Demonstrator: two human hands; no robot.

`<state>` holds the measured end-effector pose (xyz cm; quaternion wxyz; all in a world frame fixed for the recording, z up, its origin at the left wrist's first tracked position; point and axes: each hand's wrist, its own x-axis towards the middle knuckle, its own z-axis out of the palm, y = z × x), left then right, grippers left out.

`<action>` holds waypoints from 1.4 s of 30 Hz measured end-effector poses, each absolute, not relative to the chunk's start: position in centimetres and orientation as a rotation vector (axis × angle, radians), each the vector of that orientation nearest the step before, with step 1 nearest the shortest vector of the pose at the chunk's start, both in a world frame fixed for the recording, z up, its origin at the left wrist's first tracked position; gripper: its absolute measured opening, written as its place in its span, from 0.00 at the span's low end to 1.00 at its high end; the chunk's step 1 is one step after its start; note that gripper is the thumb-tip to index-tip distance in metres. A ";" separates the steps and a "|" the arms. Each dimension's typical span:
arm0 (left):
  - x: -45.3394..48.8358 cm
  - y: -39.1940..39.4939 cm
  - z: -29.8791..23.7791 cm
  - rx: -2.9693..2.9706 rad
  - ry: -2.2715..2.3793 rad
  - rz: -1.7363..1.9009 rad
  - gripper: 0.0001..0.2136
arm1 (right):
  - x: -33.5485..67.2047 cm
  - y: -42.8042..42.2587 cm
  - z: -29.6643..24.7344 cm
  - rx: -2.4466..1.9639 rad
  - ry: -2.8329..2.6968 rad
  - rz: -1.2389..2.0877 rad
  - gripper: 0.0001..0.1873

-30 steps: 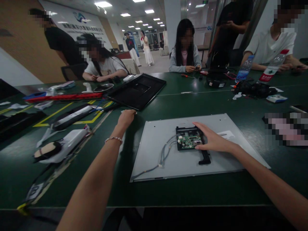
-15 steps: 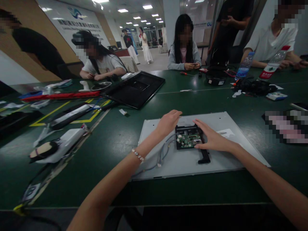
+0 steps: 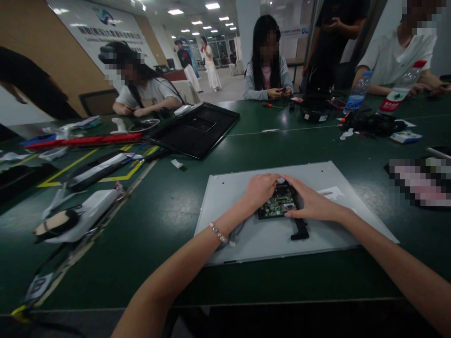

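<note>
A grey metal panel (image 3: 317, 230) lies flat on the green table in front of me. On it sits a small green circuit board (image 3: 279, 205) in a black frame, with a black bracket (image 3: 300, 228) below it and grey wires running off to the left. My left hand (image 3: 260, 190) rests on the left side of the board, fingers curled over its top edge. My right hand (image 3: 312, 203) lies on the right side of the board, fingers stretched across it. The fingertips of both hands meet at the board's top edge.
A black monitor back cover (image 3: 197, 129) lies beyond the panel to the left. Loose parts, a red strip (image 3: 84, 140) and white pieces cover the left of the table. Bottles (image 3: 357, 96) and black cables stand at the far right. Other people sit across the table.
My left hand has come from the table near the black cover to the circuit board and now rests on its left side. My right hand has stayed on the board.
</note>
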<state>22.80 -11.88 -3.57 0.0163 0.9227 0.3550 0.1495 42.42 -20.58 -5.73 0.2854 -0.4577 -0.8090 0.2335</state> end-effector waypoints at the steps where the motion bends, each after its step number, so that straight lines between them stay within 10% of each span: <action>1: 22.8 -11.9 -3.6 2.858 1.103 0.468 0.12 | 42.4 -20.6 -5.7 -1.221 -2.166 0.627 0.55; 42: 21.8 -10.4 -3.5 2.332 0.795 0.883 0.14 | 42.2 -21.3 -5.7 -1.281 -2.232 0.561 0.52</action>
